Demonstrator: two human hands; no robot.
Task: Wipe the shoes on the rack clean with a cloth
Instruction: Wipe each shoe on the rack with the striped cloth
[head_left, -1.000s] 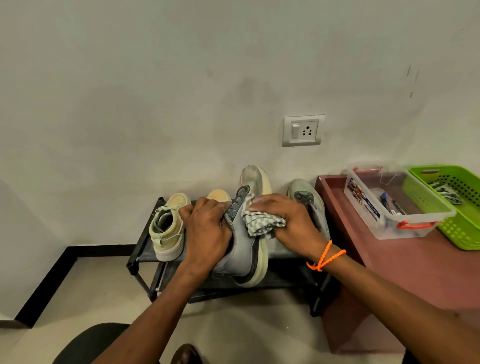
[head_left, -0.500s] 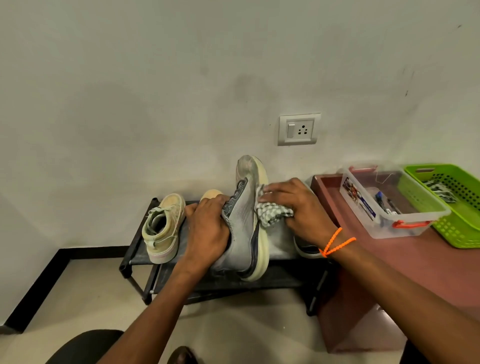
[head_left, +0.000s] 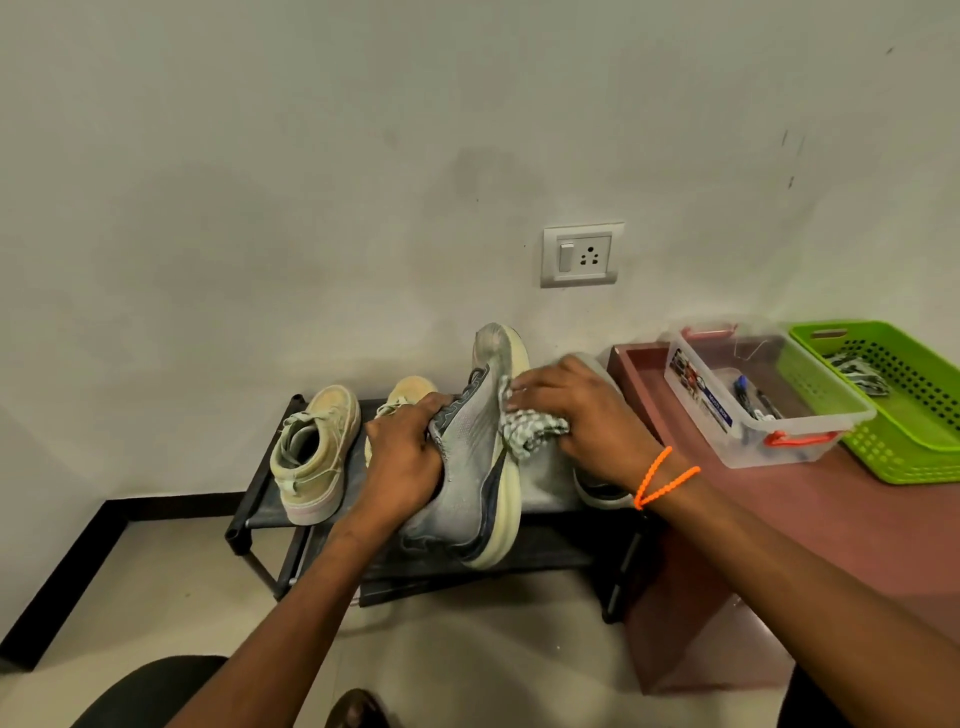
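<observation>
The grey knit running shoe (head_left: 470, 457) is gripped at its collar by the left hand (head_left: 402, 457), presumably steadying it, while the checked cloth (head_left: 530, 428) is clutched and pressed against its side by the right hand (head_left: 582, 415).

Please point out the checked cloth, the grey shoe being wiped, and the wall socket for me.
checked cloth (head_left: 530, 428): head view, on its bunched folds.
grey shoe (head_left: 470, 447): head view, on its knit upper.
wall socket (head_left: 582, 255): head view, on its faceplate.
</observation>
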